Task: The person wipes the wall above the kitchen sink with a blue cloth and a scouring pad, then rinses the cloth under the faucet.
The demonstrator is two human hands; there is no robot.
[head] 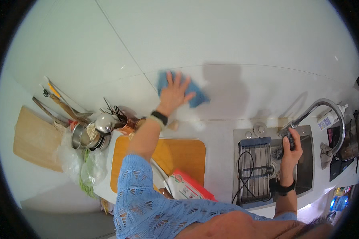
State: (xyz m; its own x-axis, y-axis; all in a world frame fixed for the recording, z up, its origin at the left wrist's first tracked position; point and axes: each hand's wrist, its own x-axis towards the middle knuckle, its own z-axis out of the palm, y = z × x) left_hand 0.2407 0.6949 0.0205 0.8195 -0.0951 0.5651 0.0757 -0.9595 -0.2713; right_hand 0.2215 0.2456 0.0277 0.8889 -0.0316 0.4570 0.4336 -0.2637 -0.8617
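Observation:
My left hand (174,94) lies with spread fingers on a blue cloth (198,95), which it presses flat against the pale wall panel (179,35) behind the counter. The cloth's right corner sticks out past my thumb. Over the stainless steel sink (304,167), my right hand (290,149) grips a dark grey speckled cloth or scouring pad (277,153). That pad is up against the base of the curved chrome faucet (326,101). Part of it is hidden behind my fingers.
A wire dish rack (254,158) with a black cord spans the sink's left side. An orange-brown board (188,149) bears a red and white package (188,186). Pots (77,136), utensils and a wooden cutting board (37,140) stand left. A white bottle (329,119) stands right.

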